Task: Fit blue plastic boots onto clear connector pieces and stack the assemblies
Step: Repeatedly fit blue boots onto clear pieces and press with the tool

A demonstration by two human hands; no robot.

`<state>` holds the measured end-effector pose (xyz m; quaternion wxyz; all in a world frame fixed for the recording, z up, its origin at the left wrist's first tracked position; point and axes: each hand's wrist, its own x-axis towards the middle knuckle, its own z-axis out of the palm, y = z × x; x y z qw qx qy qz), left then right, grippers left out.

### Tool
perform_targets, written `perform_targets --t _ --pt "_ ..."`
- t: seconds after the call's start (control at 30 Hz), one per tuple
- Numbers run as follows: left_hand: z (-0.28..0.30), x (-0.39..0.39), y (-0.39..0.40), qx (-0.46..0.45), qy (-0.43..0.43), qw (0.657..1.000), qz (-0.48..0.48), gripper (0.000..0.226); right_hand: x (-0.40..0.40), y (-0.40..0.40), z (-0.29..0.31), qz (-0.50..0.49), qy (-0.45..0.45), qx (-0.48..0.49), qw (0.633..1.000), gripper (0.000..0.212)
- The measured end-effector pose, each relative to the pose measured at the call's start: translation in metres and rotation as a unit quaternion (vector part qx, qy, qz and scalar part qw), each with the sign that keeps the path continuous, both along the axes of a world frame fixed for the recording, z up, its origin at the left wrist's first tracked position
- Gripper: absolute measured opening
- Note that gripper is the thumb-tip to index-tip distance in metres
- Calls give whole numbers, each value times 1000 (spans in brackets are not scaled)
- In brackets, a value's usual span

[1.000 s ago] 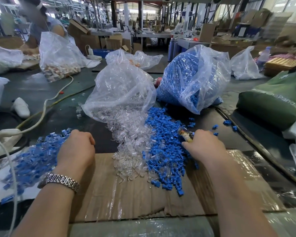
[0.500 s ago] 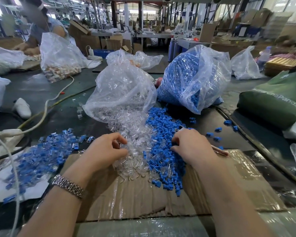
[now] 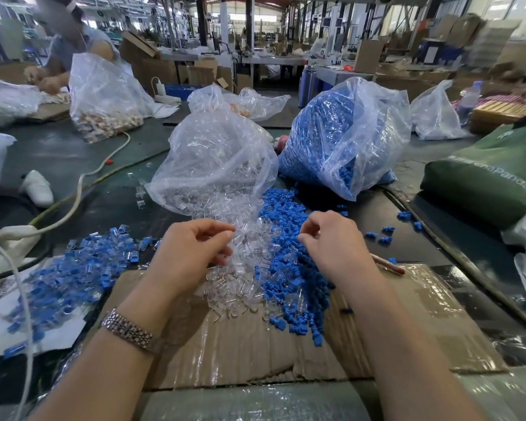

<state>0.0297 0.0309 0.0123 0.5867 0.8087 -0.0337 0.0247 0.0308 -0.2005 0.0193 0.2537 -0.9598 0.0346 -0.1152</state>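
Head: left hand (image 3: 192, 253) over clear connectors (image 3: 243, 268); right hand (image 3: 331, 241) over blue boots (image 3: 292, 278)

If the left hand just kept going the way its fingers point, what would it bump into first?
Probably the heap of clear connector pieces: the left hand points right, fingers curled at its edge. Depth is hard to judge.

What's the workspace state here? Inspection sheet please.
Surface: dark table with a taped cardboard sheet in front.
Job's things: loose clear connector pieces beside loose blue boots; finished assemblies piled at left; clear bag and blue bag behind.
Clutter: green bag, pencil.
Hands: left hand over the clear pieces, right hand over the boots, fingers curled; contents unclear.
Cables: white cable across the left side.
Surroundings: another person working at far left, cartons behind.
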Motion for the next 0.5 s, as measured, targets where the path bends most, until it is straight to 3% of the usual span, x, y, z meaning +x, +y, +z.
perform_targets --t 0.1,0.17,0.33,0.5 --pt "3 0 -1 -231 96 967 -38 22 -2 4 3 28 -20 113 993 13" --pt "2 2 0 -300 135 942 -60 26 -2 4 3 32 -1 131 991 12" --pt "-1 4 -1 -317 143 934 -81 23 -4 6 1 43 -13 166 985 11" --pt "1 -1 -5 -233 92 962 -108 34 -9 13 10 172 -45 318 931 6"
